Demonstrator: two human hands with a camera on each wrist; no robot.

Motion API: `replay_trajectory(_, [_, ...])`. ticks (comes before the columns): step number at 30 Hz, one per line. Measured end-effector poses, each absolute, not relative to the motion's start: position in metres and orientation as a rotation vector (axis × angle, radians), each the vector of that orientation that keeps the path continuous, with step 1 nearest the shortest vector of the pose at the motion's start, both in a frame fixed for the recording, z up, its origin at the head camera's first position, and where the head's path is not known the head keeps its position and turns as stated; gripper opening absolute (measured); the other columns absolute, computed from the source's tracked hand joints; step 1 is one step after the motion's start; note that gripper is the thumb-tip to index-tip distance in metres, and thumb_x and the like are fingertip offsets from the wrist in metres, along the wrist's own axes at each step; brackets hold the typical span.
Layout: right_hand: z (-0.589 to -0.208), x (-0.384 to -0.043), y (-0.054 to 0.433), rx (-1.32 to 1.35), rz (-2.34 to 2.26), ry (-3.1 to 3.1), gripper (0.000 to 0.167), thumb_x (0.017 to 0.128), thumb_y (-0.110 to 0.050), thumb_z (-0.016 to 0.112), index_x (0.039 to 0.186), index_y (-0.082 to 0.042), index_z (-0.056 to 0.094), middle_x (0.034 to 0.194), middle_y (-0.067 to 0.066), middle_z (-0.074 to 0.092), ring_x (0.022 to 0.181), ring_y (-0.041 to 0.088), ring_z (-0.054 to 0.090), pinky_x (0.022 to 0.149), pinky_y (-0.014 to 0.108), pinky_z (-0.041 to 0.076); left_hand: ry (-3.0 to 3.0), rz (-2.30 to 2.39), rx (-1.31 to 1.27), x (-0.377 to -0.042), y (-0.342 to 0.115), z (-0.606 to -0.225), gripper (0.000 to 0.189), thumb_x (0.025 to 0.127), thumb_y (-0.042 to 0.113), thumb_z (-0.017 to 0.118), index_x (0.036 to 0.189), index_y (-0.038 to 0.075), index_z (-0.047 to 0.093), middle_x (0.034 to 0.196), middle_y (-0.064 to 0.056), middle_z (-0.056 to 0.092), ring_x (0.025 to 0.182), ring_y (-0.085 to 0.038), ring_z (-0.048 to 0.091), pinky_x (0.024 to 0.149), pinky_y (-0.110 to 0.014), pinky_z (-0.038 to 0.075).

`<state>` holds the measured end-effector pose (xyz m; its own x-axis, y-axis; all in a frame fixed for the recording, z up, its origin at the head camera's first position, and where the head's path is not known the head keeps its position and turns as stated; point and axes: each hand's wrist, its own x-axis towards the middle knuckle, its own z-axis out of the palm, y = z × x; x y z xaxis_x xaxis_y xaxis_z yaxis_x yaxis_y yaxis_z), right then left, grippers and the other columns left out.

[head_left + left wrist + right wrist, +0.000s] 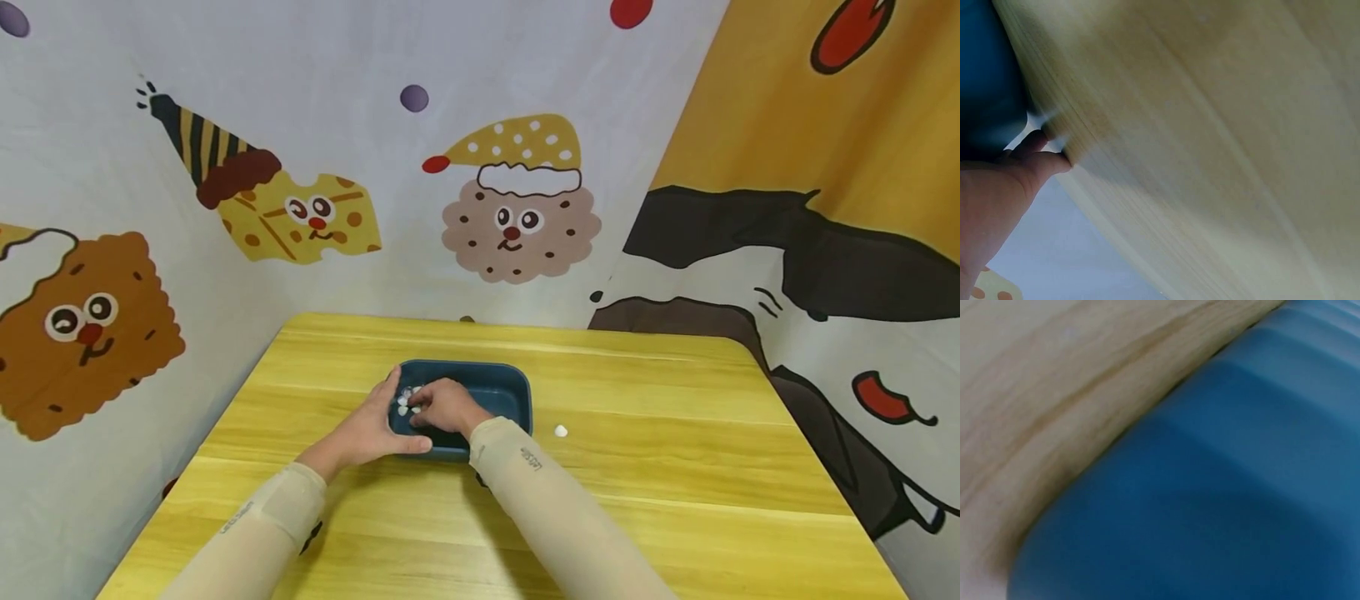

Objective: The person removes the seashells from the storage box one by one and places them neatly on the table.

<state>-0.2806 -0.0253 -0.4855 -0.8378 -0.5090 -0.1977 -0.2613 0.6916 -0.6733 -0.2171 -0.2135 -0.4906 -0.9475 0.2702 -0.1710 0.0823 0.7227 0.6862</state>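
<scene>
Left hand (366,428): spread wide, touching box (450,455) at left edge
Right hand (446,405): bent inside, near white bits (402,402); can't tell its hold

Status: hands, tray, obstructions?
Left hand touching blue rectangular tray; right hand inside, by small white pieces; one white piece outside, on yellow wooden table; no obstruction visible.

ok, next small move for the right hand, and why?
I'd guess: right hand pinches one small white piece and lifts it clear of the blue bin. It's down inside, beside those pieces, and the left hand rests against the bin's left end, likely steadying it. A similar loose piece lies on the table. Can't tell whether the right hand holds one.
</scene>
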Motion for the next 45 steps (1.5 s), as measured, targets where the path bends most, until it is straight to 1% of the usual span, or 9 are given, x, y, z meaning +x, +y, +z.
replay_trajectory(2, [-0.4862,-0.2807,-0.0251,-0.587,-0.927,2.543,0.033,0.096,-0.022,0.083,0.128,-0.018,0.08,0.119,-0.002,0.081,0.099,0.013,0.071,0.097,0.037,0.06,2.669,1.044,0.276,-0.2171,-0.2132,-0.4907,0.14,0.082,0.07,0.083,0.172,0.021,-0.013,0.181,-0.018,-0.003,0.166,-0.048,0.012,0.128,-0.069,0.026])
replay_trajectory(7, [-0.488,-0.2798,-0.0248,-0.575,-0.926,2.574,0.03,0.096,-0.019,0.082,0.126,-0.017,0.082,0.124,-0.002,0.081,0.116,0.019,0.073,0.101,0.039,0.06,2.668,1.033,0.266,-0.2165,-0.2129,-0.4905,0.14,0.082,0.07,0.083,0.172,0.021,-0.013,0.181,-0.018,-0.002,0.165,-0.048,0.013,0.127,-0.069,0.028])
replay_trajectory(10, [-0.4889,-0.2798,-0.0249,-0.578,-0.918,2.599,0.029,0.096,-0.019,0.083,0.124,-0.017,0.082,0.123,-0.003,0.081,0.12,0.02,0.072,0.102,0.038,0.06,2.667,1.037,0.266,-0.2169,-0.213,-0.4907,0.141,0.081,0.072,0.082,0.172,0.021,-0.013,0.181,-0.017,-0.002,0.165,-0.048,0.013,0.127,-0.07,0.029])
replay_trajectory(17, [-0.4904,-0.2785,-0.0244,-0.532,-0.936,2.629,0.018,0.094,-0.02,0.085,0.112,-0.015,0.086,0.113,-0.002,0.082,0.11,0.019,0.074,0.094,0.036,0.062,2.66,1.035,0.264,-0.2181,-0.2119,-0.4889,0.141,0.082,0.072,0.082,0.172,0.021,-0.014,0.181,-0.019,-0.002,0.165,-0.049,0.014,0.127,-0.07,0.029])
replay_trajectory(20, [-0.4909,-0.2773,-0.0243,-0.516,-0.945,2.648,0.018,0.093,-0.021,0.086,0.11,-0.014,0.086,0.111,-0.002,0.082,0.107,0.018,0.074,0.092,0.034,0.063,2.658,1.026,0.256,-0.2183,-0.2112,-0.488,0.141,0.082,0.071,0.083,0.172,0.021,-0.014,0.181,-0.019,-0.001,0.165,-0.049,0.015,0.127,-0.069,0.029])
replay_trajectory(23, [-0.4899,-0.2752,-0.0241,-0.482,-0.941,2.669,0.019,0.093,-0.023,0.087,0.11,-0.015,0.086,0.112,-0.003,0.083,0.108,0.018,0.074,0.093,0.035,0.063,2.656,1.018,0.248,-0.2184,-0.2103,-0.4876,0.142,0.081,0.072,0.083,0.172,0.022,-0.014,0.181,-0.018,-0.001,0.165,-0.049,0.016,0.127,-0.068,0.029])
replay_trajectory(30, [-0.4877,-0.2725,-0.0258,-0.349,-0.826,2.716,0.021,0.093,-0.033,0.086,0.112,-0.026,0.086,0.117,-0.008,0.081,0.113,0.019,0.073,0.097,0.043,0.061,2.657,1.022,0.231,-0.2176,-0.2101,-0.4883,0.139,0.084,0.066,0.084,0.172,0.023,-0.014,0.181,-0.017,-0.002,0.166,-0.047,0.013,0.128,-0.068,0.027])
replay_trajectory(37, [-0.4877,-0.2732,-0.0271,-0.279,-0.797,2.727,0.017,0.09,-0.037,0.088,0.105,-0.029,0.086,0.113,-0.009,0.08,0.108,0.018,0.072,0.093,0.042,0.062,2.657,1.031,0.224,-0.2158,-0.2103,-0.4882,0.143,0.081,0.07,0.084,0.172,0.022,-0.014,0.181,-0.018,-0.002,0.165,-0.048,0.013,0.128,-0.069,0.028])
replay_trajectory(45, [-0.4872,-0.2766,-0.0247,-0.247,-0.813,2.699,0.013,0.089,-0.037,0.089,0.1,-0.031,0.087,0.113,-0.01,0.08,0.11,0.018,0.072,0.094,0.042,0.062,2.66,1.027,0.216,-0.2167,-0.2085,-0.4875,0.14,0.084,0.065,0.085,0.172,0.023,-0.015,0.181,-0.018,-0.002,0.166,-0.047,0.012,0.129,-0.068,0.027])
